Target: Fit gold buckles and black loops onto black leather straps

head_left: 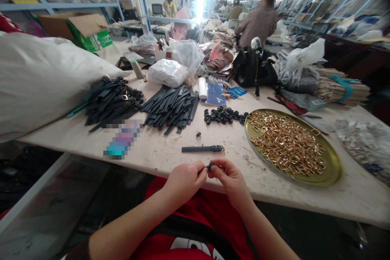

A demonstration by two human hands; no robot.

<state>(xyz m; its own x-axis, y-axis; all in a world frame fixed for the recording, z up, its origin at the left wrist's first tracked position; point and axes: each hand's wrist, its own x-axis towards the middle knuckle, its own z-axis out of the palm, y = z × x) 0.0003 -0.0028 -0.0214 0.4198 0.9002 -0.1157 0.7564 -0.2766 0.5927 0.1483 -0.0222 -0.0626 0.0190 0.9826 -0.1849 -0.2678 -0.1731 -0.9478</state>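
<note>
At the table's front edge my left hand (186, 176) and my right hand (228, 174) meet, their fingers closed on a small dark piece (209, 166) between them. Just beyond lies a dark strap (201, 149) with a gold buckle at its right end. A single small dark loop (198, 134) sits behind the strap. Farther back are a pile of dark loops (224, 115) and a pile of flat dark strips (173, 107). To the right, a round gold tray (333, 170) holds many gold buckles (286, 142).
Buckled straps (112, 99) are heaped at the left beside a large white sack (45, 77). Plastic bags (169, 72), a thread cone (137, 69) and a black bag (254, 69) stand at the back. A person (258, 20) is beyond the table.
</note>
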